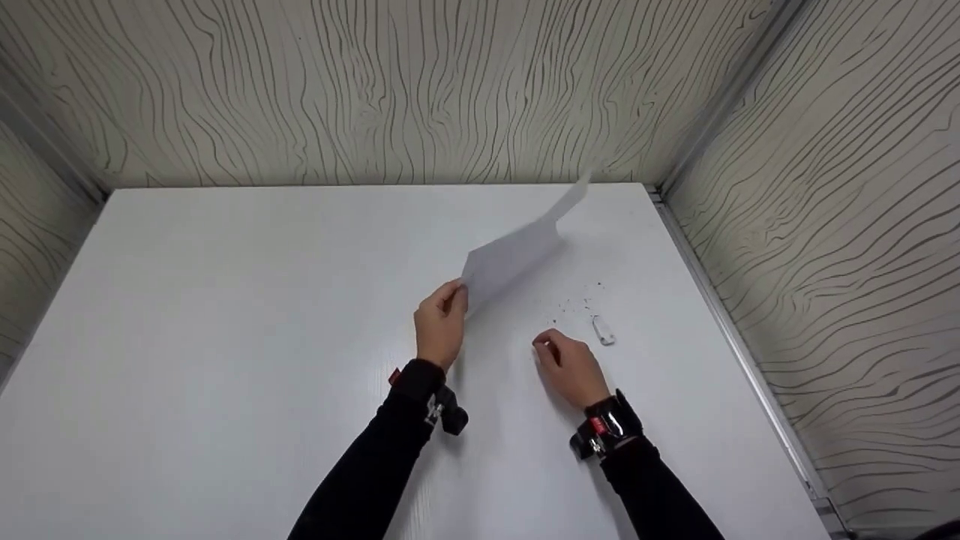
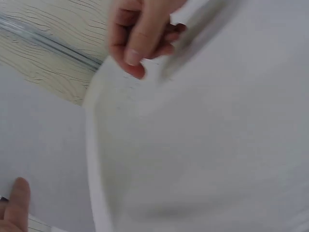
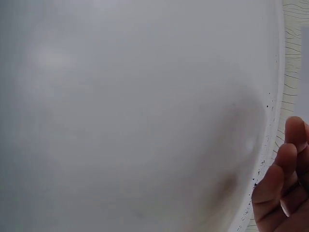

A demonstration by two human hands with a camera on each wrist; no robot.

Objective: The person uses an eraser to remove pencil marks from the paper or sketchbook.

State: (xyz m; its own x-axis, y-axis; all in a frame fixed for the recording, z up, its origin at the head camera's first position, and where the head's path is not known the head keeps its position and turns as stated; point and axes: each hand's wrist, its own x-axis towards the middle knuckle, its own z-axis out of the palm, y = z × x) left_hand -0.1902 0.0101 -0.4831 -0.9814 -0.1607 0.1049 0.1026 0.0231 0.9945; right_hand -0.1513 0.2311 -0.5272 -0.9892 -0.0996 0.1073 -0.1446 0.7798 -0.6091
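Note:
My left hand point(image 1: 440, 324) pinches the near edge of a sheet of white paper point(image 1: 510, 259) between thumb and fingers. The sheet is lifted and slants up toward the back right, bent at its far end. My right hand point(image 1: 574, 369) hovers over the table to the right of the paper, its fingers loosely curled, with nothing visible between them in the left wrist view. Beyond it, a small, long white object point(image 1: 602, 330) with a grey end lies on the table. Dark crumbs point(image 1: 574, 306) are scattered beside that object.
The white table point(image 1: 225, 337) reaches to patterned wall panels point(image 1: 375, 90) at the back and on both sides. A metal rail point(image 1: 739, 352) runs along its right edge. Each wrist carries a strapped-on black camera.

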